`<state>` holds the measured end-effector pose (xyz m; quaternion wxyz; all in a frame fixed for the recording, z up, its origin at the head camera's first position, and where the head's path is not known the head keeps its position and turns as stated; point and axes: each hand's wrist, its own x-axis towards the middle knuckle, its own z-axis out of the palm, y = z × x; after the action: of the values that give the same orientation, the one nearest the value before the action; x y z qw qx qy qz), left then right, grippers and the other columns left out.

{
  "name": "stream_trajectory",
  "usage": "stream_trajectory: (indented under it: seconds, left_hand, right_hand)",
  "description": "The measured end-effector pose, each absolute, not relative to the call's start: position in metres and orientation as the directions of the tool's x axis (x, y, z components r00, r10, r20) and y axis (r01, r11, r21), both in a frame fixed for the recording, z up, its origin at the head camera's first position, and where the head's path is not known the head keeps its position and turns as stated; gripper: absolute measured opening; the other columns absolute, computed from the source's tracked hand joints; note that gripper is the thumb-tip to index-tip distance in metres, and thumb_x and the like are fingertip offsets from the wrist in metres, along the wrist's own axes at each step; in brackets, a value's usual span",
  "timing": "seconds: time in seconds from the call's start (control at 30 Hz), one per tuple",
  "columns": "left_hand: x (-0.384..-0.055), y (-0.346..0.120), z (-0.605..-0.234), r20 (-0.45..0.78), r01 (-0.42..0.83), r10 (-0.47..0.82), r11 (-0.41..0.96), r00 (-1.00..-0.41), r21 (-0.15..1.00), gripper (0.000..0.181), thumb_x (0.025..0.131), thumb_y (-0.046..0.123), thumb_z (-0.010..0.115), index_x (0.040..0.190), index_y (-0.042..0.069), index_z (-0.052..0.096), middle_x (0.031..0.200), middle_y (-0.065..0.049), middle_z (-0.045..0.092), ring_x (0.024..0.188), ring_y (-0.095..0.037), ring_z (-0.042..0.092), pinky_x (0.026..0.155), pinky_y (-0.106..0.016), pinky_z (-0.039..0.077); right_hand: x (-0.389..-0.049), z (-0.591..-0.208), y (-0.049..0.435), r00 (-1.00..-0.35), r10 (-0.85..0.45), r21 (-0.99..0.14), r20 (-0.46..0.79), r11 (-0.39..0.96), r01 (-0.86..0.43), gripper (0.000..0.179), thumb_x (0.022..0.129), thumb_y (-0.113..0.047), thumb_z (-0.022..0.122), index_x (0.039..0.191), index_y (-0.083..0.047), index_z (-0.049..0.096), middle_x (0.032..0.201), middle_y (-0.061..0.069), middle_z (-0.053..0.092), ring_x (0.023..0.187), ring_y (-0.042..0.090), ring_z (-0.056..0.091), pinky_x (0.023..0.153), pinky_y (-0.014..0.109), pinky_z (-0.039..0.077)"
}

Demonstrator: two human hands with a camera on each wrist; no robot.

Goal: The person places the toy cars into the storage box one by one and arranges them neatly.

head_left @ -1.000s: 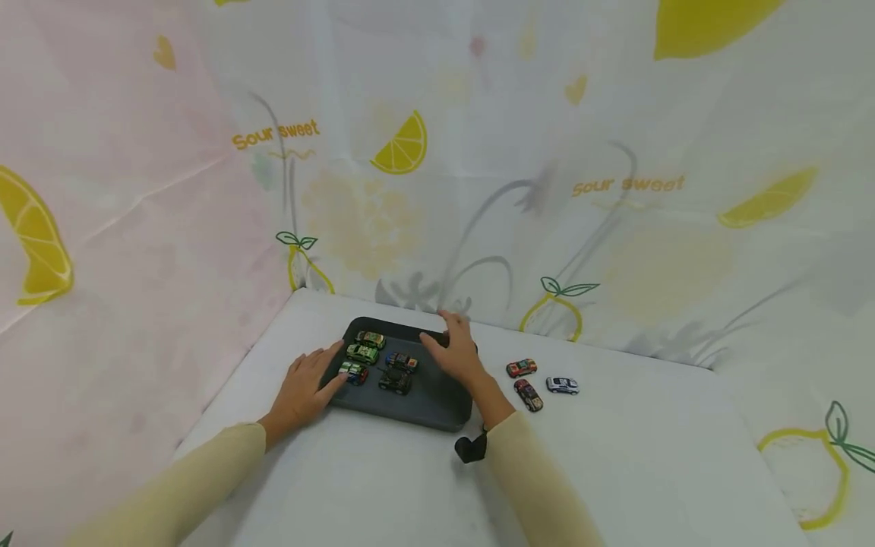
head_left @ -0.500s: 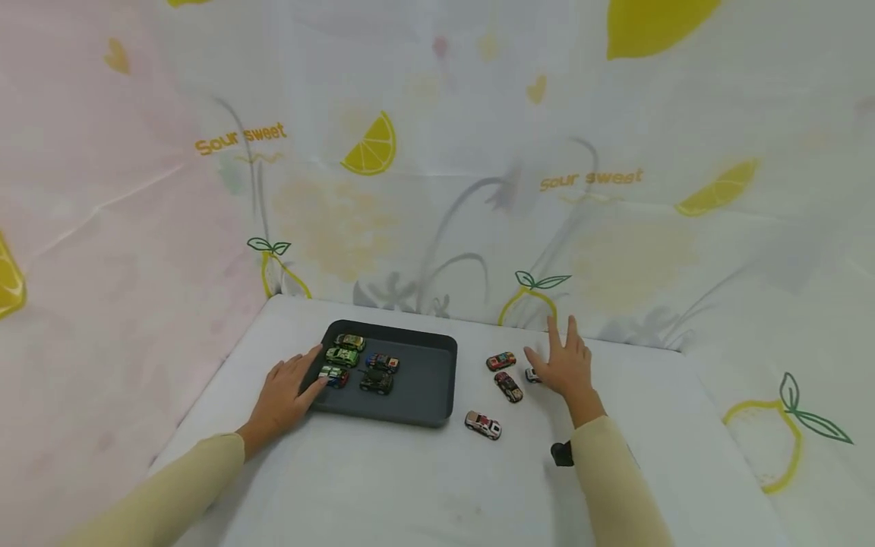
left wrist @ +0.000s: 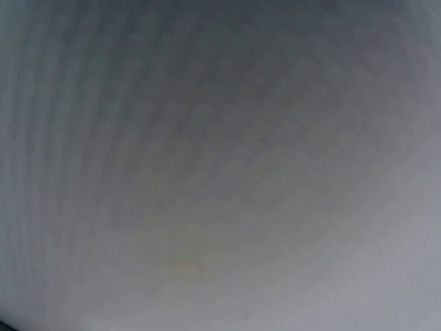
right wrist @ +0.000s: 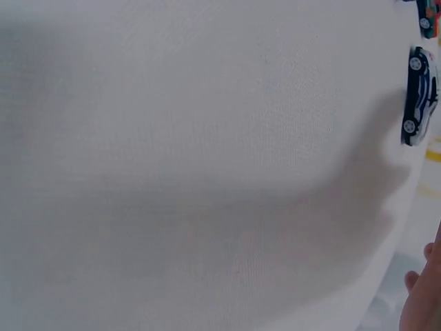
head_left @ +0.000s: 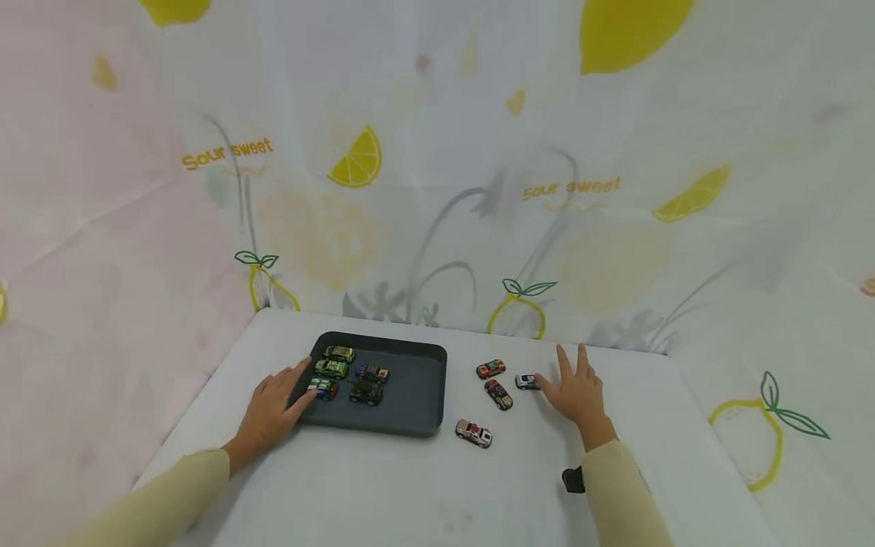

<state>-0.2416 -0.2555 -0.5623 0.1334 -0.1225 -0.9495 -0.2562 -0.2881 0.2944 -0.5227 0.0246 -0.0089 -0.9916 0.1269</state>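
1 dark grey tray (head_left: 410, 399) lies on a white table (head_left: 383, 486), and along its left side 3 toy cars stand in a column: a yellow-green car (head_left: 339, 354) at the back, a bright green car (head_left: 332, 369) in the middle, a green, white and blue car (head_left: 323, 389) at the front. To their right in the tray are a blue and orange car (head_left: 372, 373) and, in front of it, a black tank-like vehicle (head_left: 365, 393).

The left hand (head_left: 269, 414) rests at the tray's left edge, fingers extended, thumb reaching over the rim close to the front car; whether they touch cannot be told. The right hand (head_left: 576, 393) is well apart from the left, over the table to the right of the tray, fingers spread, its thumb at the right end of a white and blue car (head_left: 526, 382); contact there is unclear too.

3 more cars stand on the table between tray and right hand: a red and orange car (head_left: 491, 368) at the back, a dark red and black car (head_left: 498, 395) set at a slant, and a white and red car (head_left: 474, 434) near the tray's front right corner. The left wrist view is only a grey blur
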Motion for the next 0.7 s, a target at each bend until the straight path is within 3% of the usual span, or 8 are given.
stream_trajectory:
  seconds: [0.23, 0.7]
  left_hand:
    - [-0.241, -0.255, -0.565, 0.329, 0.298, 0.155, 0.844, -0.932, 0.446, 0.063, 0.1, 0.04, 0.052, 0.154, 0.015, 0.034, 0.146, -0.025, 0.049, 0.133, -0.048, 0.043, 0.107, -0.067, 0.023]
    - [-0.242, -0.256, -0.567, 0.338, 0.31, 0.158, 0.832, -0.928, 0.46, 0.062, 0.101, 0.039, 0.052, 0.155, 0.016, 0.033, 0.146, -0.024, 0.048, 0.134, -0.048, 0.041, 0.107, -0.067, 0.022]
  right_hand:
    - [-0.286, -0.531, 0.293, -0.998, 0.023, -0.272, 0.054, 0.962, 0.007, 0.082, 0.096, -0.057, 0.049, 0.154, -0.005, 0.026, 0.159, 0.033, 0.004, 0.137, 0.06, 0.027, 0.107, 0.071, 0.026]
    - [-0.289, -0.533, 0.277, -1.0, -0.014, -0.268, -0.002, 0.963, -0.013, 0.082, 0.096, -0.058, 0.048, 0.156, -0.007, 0.024, 0.16, 0.031, 0.003, 0.138, 0.059, 0.027, 0.108, 0.071, 0.026]
